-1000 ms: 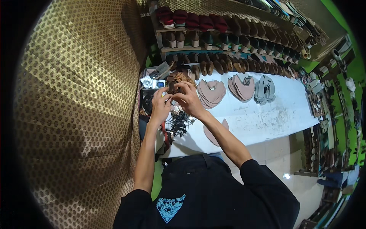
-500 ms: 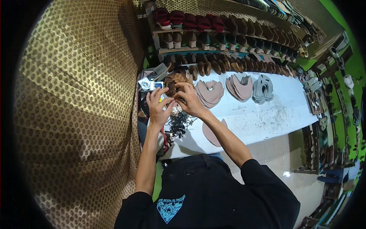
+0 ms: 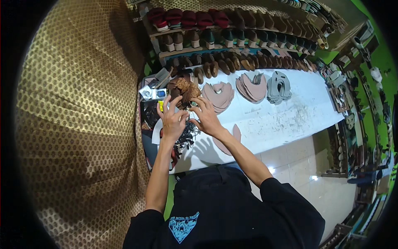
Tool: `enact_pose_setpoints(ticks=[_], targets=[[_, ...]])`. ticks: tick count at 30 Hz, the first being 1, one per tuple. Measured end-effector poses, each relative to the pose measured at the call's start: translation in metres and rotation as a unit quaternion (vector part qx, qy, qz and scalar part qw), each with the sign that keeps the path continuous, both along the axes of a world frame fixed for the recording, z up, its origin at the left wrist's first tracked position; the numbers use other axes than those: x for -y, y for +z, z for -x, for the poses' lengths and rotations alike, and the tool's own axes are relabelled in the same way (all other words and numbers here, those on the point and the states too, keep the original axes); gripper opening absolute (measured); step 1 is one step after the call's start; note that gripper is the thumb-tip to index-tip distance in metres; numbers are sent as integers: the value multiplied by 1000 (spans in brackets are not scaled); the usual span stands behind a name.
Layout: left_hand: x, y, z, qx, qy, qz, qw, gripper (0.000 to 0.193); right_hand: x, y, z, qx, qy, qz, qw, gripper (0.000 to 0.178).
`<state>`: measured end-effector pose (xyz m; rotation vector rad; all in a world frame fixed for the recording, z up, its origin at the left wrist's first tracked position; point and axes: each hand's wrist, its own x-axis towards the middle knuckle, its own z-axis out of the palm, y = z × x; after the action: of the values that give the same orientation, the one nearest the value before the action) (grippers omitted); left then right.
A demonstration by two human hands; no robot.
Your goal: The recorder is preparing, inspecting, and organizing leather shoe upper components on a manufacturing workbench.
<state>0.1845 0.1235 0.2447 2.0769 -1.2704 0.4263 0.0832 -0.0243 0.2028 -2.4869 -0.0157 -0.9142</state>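
Both sets of fingers [image 3: 202, 103] hang just beyond a black heap [image 3: 189, 133] nearer the left hand [image 3: 172, 123], whose grip I can't tell; the right hand's [image 3: 209, 122] are apart.

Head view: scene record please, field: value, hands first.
left hand: fingers spread, thumb near index; any small item held, cannot tell
right hand: fingers curled toward left hand; grip cannot tell
near hands: tangled black straps, brown patterned pieces
table: white covering, dark smudges
on table: pink curved stacks, grey stack to their right
behind table: shelf with rows of shoes
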Motion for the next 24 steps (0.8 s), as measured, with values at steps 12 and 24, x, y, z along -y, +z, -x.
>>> enact_pose_setpoints(ticks=[12, 24], targets=[[53, -23, 62, -142, 31, 38, 989, 18, 55, -8, 53, 67, 40, -63, 995, 16], [63, -121, 146, -183, 118, -115, 969, 38, 131, 19, 195, -116, 33, -101, 988, 11]])
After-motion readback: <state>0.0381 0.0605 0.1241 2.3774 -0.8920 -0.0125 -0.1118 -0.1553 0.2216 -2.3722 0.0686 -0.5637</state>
